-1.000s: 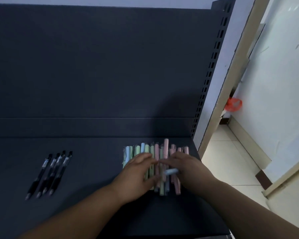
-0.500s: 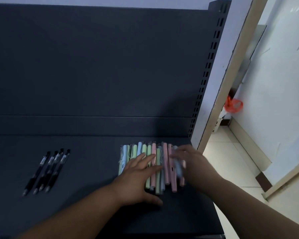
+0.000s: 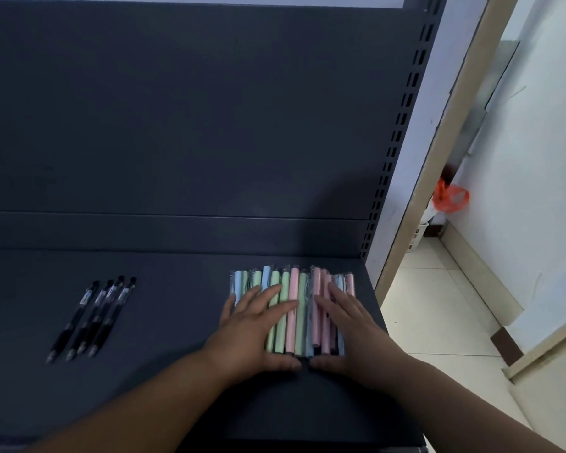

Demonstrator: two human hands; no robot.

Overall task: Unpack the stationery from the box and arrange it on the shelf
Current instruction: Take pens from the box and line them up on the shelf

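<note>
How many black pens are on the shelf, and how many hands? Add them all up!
black pens: 4
hands: 2, the left hand and the right hand
total: 6
The pastel pens are partly covered by the hands, so they are not counted.

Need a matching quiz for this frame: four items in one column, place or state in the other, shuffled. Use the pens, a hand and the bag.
Things
1. black pens
2. pastel pens
3. orange plastic bag
4. left hand

Places or states
A. low by the wall, right of the shelf
B. flat, fingers straight, on the green pens
C. left part of the shelf, untouched
D. right part of the shelf, under left hand and right hand

Pairs: 1-C, 2-D, 3-A, 4-B
</note>
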